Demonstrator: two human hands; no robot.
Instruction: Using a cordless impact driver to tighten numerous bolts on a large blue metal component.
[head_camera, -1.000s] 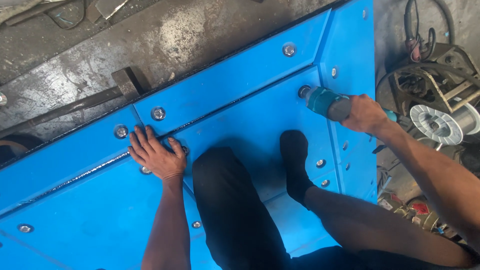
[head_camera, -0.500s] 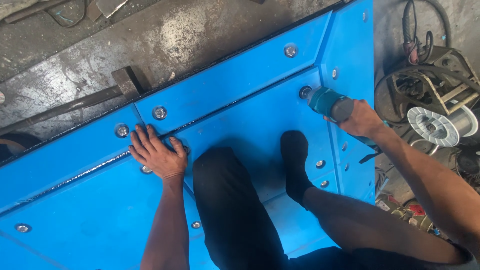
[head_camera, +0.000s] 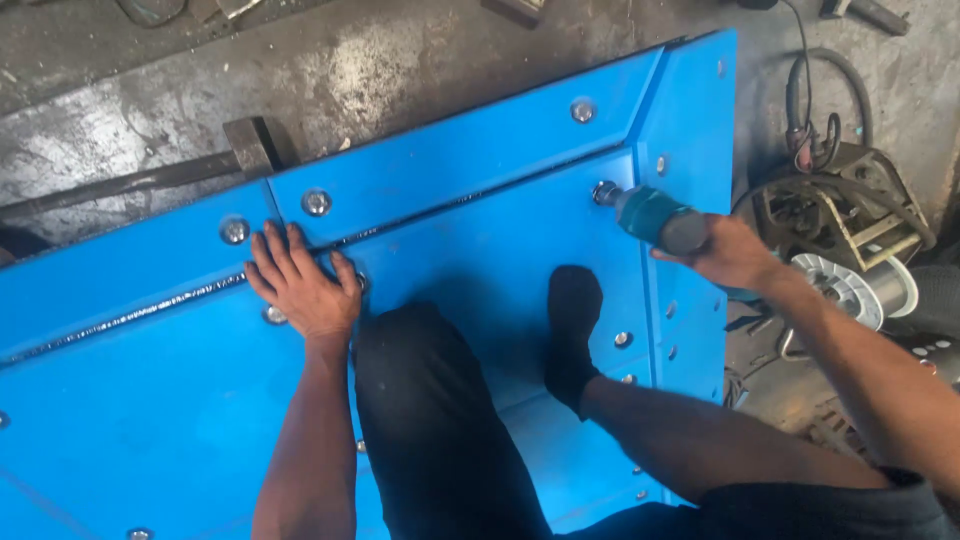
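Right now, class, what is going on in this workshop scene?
A person kneels on a large blue metal panel lying on a concrete floor. The right hand grips a teal power tool with its tip pressed onto a bolt near the panel's right edge. The left hand lies flat, fingers spread, on the panel beside a welded seam. A wire spool sits to the right.

- Panel (head_camera: 480, 260): bright blue throughout; a dark seam line is seen across it.
- Bolt heads (head_camera: 317, 202): silver-grey.
- Power tool (head_camera: 655, 218): teal body, dark grey rear section.
- Sock (head_camera: 572, 335): black.
- Trousers (head_camera: 430, 420): black.
- Floor (head_camera: 400, 70): mottled grey, pale patches noted.
- Wire spool (head_camera: 850, 290): silver-white.
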